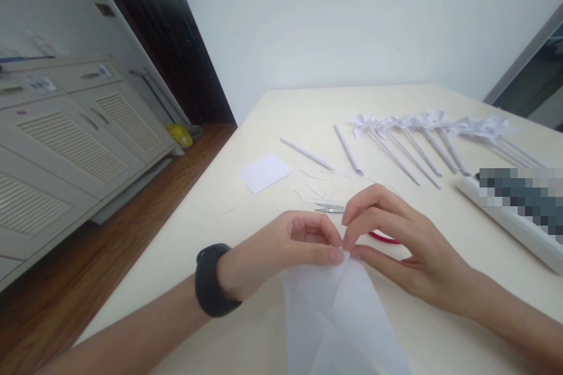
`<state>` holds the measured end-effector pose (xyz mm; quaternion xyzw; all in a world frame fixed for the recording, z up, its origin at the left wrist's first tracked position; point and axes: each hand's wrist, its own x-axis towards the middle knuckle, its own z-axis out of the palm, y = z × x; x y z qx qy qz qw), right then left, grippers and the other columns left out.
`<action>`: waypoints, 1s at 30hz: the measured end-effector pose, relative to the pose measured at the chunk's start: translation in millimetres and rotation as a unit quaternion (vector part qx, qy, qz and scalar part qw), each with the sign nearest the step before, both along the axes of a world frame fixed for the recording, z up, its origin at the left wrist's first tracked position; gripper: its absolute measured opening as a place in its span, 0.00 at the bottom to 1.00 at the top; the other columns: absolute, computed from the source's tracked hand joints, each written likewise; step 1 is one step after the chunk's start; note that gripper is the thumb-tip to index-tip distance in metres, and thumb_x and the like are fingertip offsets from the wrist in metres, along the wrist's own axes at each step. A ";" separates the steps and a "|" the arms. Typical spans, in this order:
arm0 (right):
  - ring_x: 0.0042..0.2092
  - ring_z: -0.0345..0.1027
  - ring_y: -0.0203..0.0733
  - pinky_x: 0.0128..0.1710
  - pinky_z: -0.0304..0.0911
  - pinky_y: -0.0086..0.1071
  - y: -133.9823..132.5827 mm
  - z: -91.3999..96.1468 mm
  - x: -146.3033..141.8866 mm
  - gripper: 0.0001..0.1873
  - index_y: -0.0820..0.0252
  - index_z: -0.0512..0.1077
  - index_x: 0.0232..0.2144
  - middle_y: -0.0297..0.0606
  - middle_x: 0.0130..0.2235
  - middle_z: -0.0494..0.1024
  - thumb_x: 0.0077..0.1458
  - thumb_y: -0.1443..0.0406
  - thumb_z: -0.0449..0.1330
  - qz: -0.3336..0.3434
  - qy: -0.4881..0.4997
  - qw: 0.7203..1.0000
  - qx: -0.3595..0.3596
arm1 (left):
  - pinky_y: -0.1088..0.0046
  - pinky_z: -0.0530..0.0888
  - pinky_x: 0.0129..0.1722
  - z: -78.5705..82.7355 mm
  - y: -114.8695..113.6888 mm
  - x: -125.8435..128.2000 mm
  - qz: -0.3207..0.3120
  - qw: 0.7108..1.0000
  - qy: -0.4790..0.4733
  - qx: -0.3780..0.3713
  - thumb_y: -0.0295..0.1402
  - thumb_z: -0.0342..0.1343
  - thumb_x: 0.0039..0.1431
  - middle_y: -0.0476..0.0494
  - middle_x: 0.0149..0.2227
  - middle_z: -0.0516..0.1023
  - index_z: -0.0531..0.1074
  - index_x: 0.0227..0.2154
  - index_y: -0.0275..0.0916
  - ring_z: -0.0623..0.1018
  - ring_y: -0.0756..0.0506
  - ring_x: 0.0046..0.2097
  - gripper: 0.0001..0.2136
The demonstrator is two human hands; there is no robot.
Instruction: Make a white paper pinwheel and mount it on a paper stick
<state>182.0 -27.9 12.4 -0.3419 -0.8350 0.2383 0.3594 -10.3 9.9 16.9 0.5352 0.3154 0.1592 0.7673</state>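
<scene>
A folded sheet of white paper (pixel 343 316) lies on the cream table (pixel 185 258) in front of me. My left hand (pixel 285 249), with a black watch on its wrist, pinches the paper's far tip with thumb and curled fingers. My right hand (pixel 396 240) pinches the same tip from the other side, fingertips touching the left hand's. Just behind my hands lie scissors (pixel 334 208) with red handles, partly hidden by my right hand.
A small white paper square (pixel 265 172) and two rolled paper sticks (pixel 349 151) lie further back, with thin paper scraps (pixel 314 190). Several finished white paper pinwheels (pixel 422 129) lie in a row at the back right. A white box (pixel 510 211) is at the right edge. Cabinets stand left.
</scene>
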 end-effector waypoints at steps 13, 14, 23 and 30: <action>0.38 0.61 0.33 0.34 0.60 0.27 1.3 -2.2 2.7 0.06 0.58 0.68 0.32 0.36 0.38 0.63 0.53 0.73 0.55 0.008 -0.014 1.000 0.024 | 0.78 0.64 0.34 4.8 -0.5 -0.1 0.004 0.998 0.029 0.048 0.27 0.55 0.51 0.50 0.29 0.70 0.70 0.27 0.34 0.69 0.53 0.33 0.01; 0.38 0.61 0.33 0.35 0.60 0.27 1.5 -2.4 2.8 0.06 0.58 0.68 0.32 0.36 0.38 0.63 0.53 0.73 0.55 0.010 -0.013 0.999 0.028 | 0.78 0.64 0.33 5.3 -0.5 -0.2 0.007 0.998 0.031 0.047 0.27 0.55 0.51 0.50 0.28 0.71 0.70 0.27 0.34 0.69 0.52 0.33 0.01; 0.39 0.62 0.34 0.37 0.62 0.27 4.4 -4.1 4.3 0.05 0.60 0.68 0.33 0.38 0.38 0.65 0.55 0.71 0.54 0.040 -0.015 0.997 0.058 | 0.77 0.65 0.35 7.0 -1.7 2.8 0.002 0.995 0.065 0.081 0.28 0.54 0.52 0.49 0.30 0.73 0.71 0.27 0.35 0.71 0.51 0.35 0.03; 0.37 0.61 0.37 0.35 0.61 0.31 3.2 -4.7 3.6 0.05 0.59 0.67 0.33 0.39 0.37 0.65 0.55 0.71 0.52 -0.012 -0.029 0.997 0.075 | 0.74 0.68 0.35 7.6 -6.8 3.1 0.036 0.968 0.095 0.231 0.28 0.52 0.53 0.48 0.29 0.72 0.70 0.27 0.36 0.72 0.49 0.34 0.03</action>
